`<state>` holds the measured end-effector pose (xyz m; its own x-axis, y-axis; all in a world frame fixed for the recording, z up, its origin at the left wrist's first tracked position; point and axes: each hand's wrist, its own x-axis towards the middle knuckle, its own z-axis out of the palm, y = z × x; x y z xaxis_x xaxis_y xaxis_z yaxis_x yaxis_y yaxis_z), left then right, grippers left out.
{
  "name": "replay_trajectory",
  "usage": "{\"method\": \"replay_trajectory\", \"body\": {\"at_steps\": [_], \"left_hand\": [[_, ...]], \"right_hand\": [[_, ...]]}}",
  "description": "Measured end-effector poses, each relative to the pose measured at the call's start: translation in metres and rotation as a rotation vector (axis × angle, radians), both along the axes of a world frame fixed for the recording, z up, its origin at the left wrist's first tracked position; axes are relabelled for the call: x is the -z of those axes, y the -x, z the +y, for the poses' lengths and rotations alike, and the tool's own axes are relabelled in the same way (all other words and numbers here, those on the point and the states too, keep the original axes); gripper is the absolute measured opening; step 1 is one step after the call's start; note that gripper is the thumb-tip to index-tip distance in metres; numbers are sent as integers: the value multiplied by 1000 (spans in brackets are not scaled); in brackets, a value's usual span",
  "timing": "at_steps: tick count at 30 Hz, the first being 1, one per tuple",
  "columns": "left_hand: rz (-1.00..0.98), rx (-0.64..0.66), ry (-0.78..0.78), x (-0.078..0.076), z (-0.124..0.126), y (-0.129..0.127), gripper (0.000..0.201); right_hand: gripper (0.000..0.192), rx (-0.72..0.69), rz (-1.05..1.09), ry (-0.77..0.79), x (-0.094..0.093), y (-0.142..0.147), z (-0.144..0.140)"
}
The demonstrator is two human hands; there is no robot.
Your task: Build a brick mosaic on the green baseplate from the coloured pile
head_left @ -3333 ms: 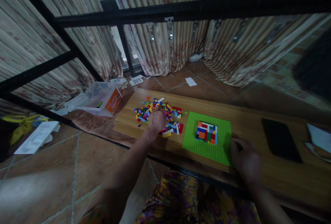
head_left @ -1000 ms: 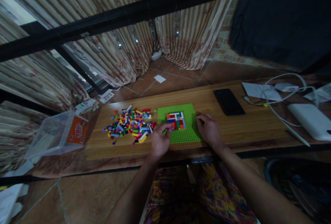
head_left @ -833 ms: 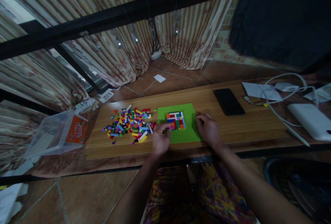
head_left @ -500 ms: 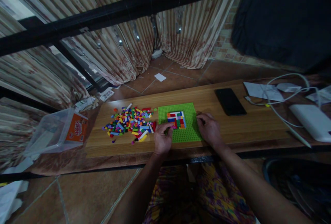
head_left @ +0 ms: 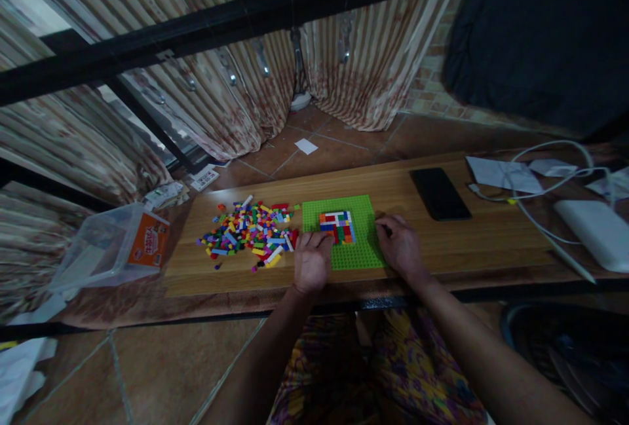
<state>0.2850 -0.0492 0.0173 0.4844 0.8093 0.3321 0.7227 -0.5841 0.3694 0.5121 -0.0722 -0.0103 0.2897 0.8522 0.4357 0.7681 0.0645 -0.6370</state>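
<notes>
A green baseplate [head_left: 361,248] lies on the wooden board [head_left: 466,241], with a small patch of coloured bricks [head_left: 337,226] pressed onto its middle. My left hand [head_left: 311,262] rests on the plate's left edge. Its fingers are bunched at the patch's lower left corner, and whatever they pinch is hidden under them. My right hand [head_left: 399,248] lies on the plate's right edge, fingers curled, gripping it. A pile of loose coloured bricks [head_left: 248,234] is spread just left of the plate, close to my left hand.
A black phone [head_left: 439,184] lies right of the plate. Further right are papers [head_left: 501,173], a white cable [head_left: 538,156] and a white flat device [head_left: 592,232]. A clear plastic box [head_left: 111,248] with an orange label sits off the board's left end. A black bar crosses overhead.
My left hand left the loose pile and came to the plate's left edge, a small pinkish brick showing at its fingertips; since then it has crept closer to the patch. My right hand stayed.
</notes>
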Motion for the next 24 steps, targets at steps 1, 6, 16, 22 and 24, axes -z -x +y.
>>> {"method": "replay_trajectory", "body": {"at_steps": [1,6,16,22,24], "left_hand": [[17,-8,4,-1,0,0,23],[-172,-62,61,-4,1,-2,16],[-432,-156,103,5,0,-7,11],[-455,-155,130,5,0,-6,11],[-426,-148,130,5,0,-5,10]], "right_hand": [[24,-3,-3,3,0,0,0],[24,-4,-9,1,0,0,0],[24,11,0,14,0,0,0],[25,12,3,20,0,0,0],[25,13,4,19,0,0,0]]}}
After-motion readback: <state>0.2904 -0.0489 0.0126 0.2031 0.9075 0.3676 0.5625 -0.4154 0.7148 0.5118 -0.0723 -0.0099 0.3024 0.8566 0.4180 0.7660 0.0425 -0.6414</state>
